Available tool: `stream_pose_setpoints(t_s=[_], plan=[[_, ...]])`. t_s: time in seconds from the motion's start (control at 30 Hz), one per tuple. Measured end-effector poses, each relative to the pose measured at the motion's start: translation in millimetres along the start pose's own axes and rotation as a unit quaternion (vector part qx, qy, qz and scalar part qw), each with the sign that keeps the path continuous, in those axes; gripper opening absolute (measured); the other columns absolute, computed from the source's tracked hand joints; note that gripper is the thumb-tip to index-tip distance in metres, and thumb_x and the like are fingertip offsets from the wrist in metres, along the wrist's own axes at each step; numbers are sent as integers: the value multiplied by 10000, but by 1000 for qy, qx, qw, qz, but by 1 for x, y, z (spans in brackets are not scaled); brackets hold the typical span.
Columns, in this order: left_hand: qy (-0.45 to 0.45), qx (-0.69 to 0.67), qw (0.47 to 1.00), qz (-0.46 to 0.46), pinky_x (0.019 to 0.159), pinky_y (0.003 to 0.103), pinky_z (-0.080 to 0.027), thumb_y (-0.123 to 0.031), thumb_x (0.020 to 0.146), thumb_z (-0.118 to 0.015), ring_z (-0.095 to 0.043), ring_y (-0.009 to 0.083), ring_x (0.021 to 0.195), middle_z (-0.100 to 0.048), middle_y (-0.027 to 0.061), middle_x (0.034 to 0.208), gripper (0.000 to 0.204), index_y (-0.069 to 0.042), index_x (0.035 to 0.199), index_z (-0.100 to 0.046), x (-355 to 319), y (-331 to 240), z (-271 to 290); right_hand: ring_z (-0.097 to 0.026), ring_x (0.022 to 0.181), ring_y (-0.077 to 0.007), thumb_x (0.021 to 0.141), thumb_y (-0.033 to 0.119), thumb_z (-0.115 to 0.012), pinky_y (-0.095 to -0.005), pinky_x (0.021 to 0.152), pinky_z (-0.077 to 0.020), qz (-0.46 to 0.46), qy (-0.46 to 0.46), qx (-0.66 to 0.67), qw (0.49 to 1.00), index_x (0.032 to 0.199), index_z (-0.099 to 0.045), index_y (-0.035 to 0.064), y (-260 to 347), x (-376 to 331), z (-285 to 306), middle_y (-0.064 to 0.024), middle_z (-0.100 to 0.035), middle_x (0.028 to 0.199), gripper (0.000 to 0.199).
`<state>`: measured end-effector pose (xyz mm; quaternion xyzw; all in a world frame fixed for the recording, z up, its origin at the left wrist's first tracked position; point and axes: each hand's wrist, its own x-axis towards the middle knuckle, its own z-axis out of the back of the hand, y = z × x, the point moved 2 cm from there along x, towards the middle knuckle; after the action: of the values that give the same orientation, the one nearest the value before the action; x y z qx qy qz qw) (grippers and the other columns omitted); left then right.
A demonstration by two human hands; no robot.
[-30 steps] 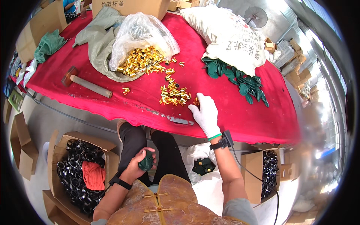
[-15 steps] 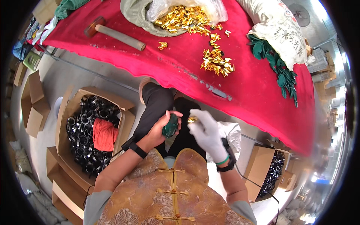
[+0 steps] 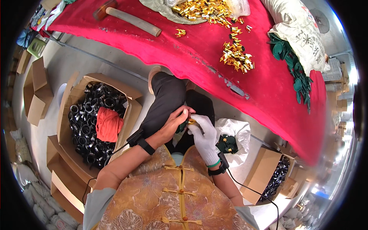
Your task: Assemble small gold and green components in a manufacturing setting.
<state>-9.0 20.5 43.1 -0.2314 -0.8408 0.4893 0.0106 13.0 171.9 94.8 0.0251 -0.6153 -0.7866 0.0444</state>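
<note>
My bare left hand (image 3: 173, 123) is closed around dark green plastic pieces (image 3: 180, 127), mostly hidden by its fingers. In the white-gloved right hand (image 3: 204, 135), a shiny gold clip-like part (image 3: 191, 121) is pinched between thumb and fingers. Both hands meet above my lap, the gold part against or very near the green pieces; the exact contact is hidden. Beside the right wrist, a white bag (image 3: 242, 134) holds green pieces (image 3: 227, 144) with gold bits on them. More gold parts (image 3: 236, 56) lie piled on the red-covered table.
On the red table (image 3: 161, 53) rest a mallet (image 3: 134, 21), an open sack of gold parts (image 3: 209, 10) and a white woven sack (image 3: 301, 36) spilling green flat pieces (image 3: 297, 73). Cartons of black rings stand left (image 3: 132, 115) and right (image 3: 255, 172); an orange cloth (image 3: 108, 124) covers some rings.
My right hand has moved left and down with the gold part to meet my left hand. The left fingers now cover more of the green pieces. The whole view has shifted slightly.
</note>
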Motion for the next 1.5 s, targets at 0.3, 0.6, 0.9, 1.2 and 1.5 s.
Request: stream_pose_setpoints(t_s=[0.3, 0.6, 0.9, 1.2, 1.5], plan=[[-45, 120, 992, 0, 996, 288, -420, -445, 1124, -431, -524, 110, 1086, -594, 15, 1114, 438, -57, 1186, -625, 7, 2, -3, -710, 872, -139, 1008, 11, -580, -273, 817, -573, -202, 1, 178, 963, 1285, -656, -34, -15, -6, -1, -104, -724, 1048, 291], [-59, 158, 986, 17, 962, 284, -423, -437, 1139, -382, -505, 97, 1015, -563, -2, 1058, 440, -63, 1177, -610, 8, 14, 0, -713, 915, -279, 825, -85, -684, -340, 770, -584, 86, -11, -226, 970, 1224, -675, 24, -9, -5, -4, -140, -677, 1107, 413], [-68, 73, 995, 3, 869, 260, -450, -536, 1120, -355, -524, 77, 963, -582, -12, 1027, 512, -91, 1146, -606, 10, 21, 4, -682, 969, -345, 758, -81, -714, -387, 752, -581, 159, -12, -282, 946, 1196, -655, 27, -7, 1, -7, -154, -671, 1090, 455], [-71, 55, 994, 60, 833, 287, -488, -556, 1112, -352, -559, 100, 963, -604, 5, 1036, 531, -90, 1117, -606, 10, 21, 6, -698, 937, -335, 760, -83, -715, -385, 726, -582, 178, 2, -260, 949, 1184, -669, 50, -13, 2, -4, -150, -679, 1088, 447], [-71, 112, 989, 68, 943, 292, -430, -526, 1114, -381, -513, 105, 1000, -579, 12, 1028, 511, -68, 1104, -608, 11, 21, 3, -704, 889, -338, 787, -36, -741, -374, 717, -581, 132, -8, -251, 959, 1158, -689, 44, -12, 0, -6, -148, -688, 1044, 384]])
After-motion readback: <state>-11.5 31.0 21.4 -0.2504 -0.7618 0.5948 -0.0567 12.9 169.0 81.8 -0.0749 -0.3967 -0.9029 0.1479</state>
